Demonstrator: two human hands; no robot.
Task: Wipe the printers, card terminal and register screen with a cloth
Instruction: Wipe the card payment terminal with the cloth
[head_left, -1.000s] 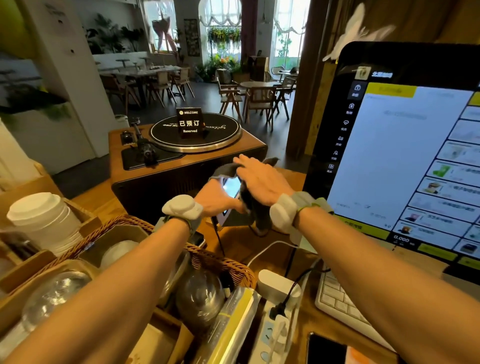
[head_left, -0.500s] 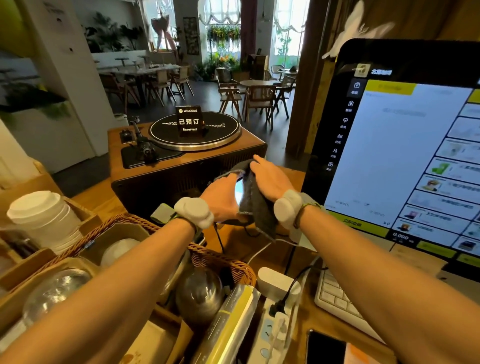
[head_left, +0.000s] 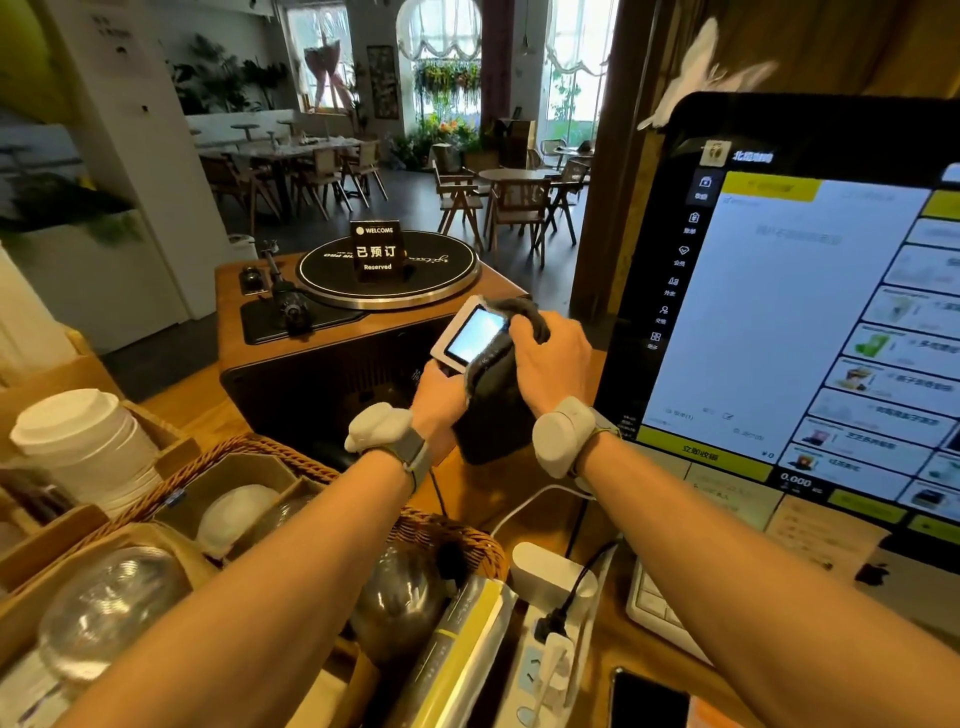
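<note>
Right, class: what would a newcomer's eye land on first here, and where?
Dead centre, the left hand holds a small lit card terminal while the right hand grips a dark cloth against it. The glowing register screen fills the right side; a record player bearing a black Reserved sign sits behind the hands.

"WELCOME", "已预订" and "Reserved" are printed in white on the black sign (head_left: 378, 252) stood on the turntable (head_left: 447, 283), while "立即收银", "¥0" and "0.000" can be read along the bottom of the register screen (head_left: 779, 312), its smaller labels being blurred.
</note>
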